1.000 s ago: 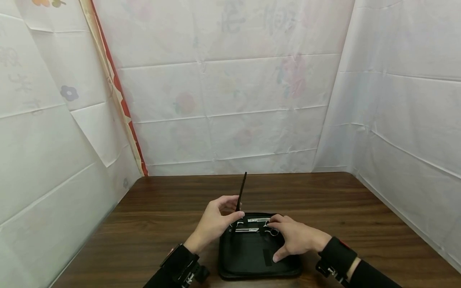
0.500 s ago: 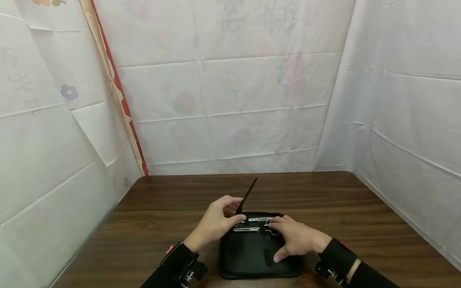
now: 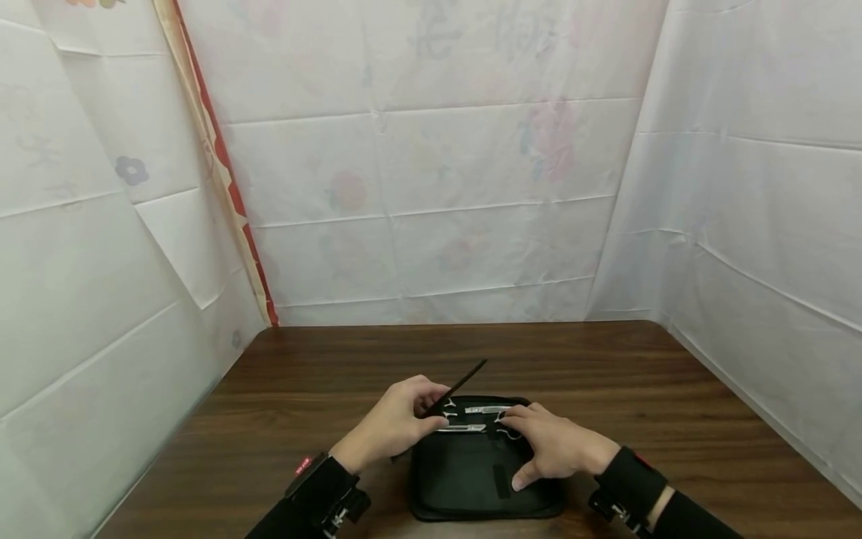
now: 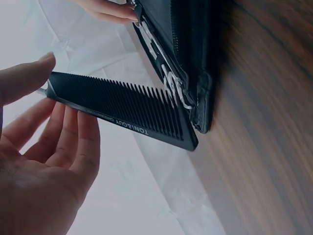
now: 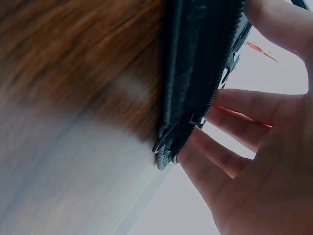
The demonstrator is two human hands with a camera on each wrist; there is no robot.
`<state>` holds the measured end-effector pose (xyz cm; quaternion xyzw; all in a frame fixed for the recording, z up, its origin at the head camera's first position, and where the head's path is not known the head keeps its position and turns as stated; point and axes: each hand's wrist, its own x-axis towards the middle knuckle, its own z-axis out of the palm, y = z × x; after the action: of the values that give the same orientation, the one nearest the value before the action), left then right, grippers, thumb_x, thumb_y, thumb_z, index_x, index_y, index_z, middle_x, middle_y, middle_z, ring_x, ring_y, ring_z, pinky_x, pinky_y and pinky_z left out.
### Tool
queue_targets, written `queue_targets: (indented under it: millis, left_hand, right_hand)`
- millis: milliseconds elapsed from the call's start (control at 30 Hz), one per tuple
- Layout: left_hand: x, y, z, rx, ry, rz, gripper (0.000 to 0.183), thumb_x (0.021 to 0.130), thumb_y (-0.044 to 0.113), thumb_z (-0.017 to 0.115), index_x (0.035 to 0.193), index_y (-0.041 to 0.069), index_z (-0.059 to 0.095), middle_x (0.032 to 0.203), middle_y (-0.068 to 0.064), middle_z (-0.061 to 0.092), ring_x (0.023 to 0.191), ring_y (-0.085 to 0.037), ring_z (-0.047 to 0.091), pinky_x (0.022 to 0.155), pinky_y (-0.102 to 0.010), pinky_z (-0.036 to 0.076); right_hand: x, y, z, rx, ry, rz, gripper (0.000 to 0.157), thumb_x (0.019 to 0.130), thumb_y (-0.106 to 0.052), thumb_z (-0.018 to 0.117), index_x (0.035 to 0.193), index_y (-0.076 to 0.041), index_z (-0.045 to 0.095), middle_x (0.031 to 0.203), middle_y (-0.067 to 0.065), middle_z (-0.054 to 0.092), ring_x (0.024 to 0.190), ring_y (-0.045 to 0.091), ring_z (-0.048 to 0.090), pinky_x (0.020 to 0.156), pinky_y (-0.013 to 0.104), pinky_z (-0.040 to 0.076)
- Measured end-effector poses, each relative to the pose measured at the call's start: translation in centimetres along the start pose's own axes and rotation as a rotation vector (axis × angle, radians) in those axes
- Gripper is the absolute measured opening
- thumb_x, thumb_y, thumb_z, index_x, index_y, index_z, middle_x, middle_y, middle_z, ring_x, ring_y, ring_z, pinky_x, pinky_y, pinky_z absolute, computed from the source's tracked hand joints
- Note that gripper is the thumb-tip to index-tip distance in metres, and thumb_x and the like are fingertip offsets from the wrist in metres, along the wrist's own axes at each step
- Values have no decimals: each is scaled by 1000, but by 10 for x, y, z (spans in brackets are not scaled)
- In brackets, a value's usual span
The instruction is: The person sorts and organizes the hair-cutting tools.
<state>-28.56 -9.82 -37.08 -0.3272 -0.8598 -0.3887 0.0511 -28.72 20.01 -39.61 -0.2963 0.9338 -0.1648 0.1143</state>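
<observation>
At the left end of a black zippered case point(image 3: 465, 479), a slanted black toothed comb point(image 3: 466, 379)

Beside the case's left corner, the left hand point(image 3: 396, 421) held the comb pinched between thumb and fingers, near one end of its teeth. Whether it touched the case was unclear. The right hand point(image 3: 560, 442) had its fingers spread wide, resting at the case's right side — near a loop of the silver metal scissors point(image 3: 465, 429) inside. Case and scissors lay on the brown wood-grain counter point(image 3: 323, 374).

With the toothed length unsupported, the comb could pivot in that narrow pinch; its teeth might then snag the left-side scissor loops — perhaps tugging the case askew if the right hand lifted.
</observation>
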Motion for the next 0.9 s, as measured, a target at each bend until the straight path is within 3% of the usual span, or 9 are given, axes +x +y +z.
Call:
queue_targets:
  millis: [633,900]
  left_hand:
    - [-1,0,-4,150,-171,2,41,89,9,79,128,0,69,97,2,58,87,-14,51,73,-26,45]
    - [-3,1,-2,216,-262,-62,41,86,11,82,125,4,71,99,7,60,90,-8,56,80,-28,51]
  right_hand:
    - [2,0,0,6,-19,11,93,77,-51,85,149,-6,49,155,11,42,137,31,40,101,53,45]
    - [1,0,1,-16,-23,14,93,77,-52,84,150,-6,48,156,10,41,137,30,40,100,51,46]
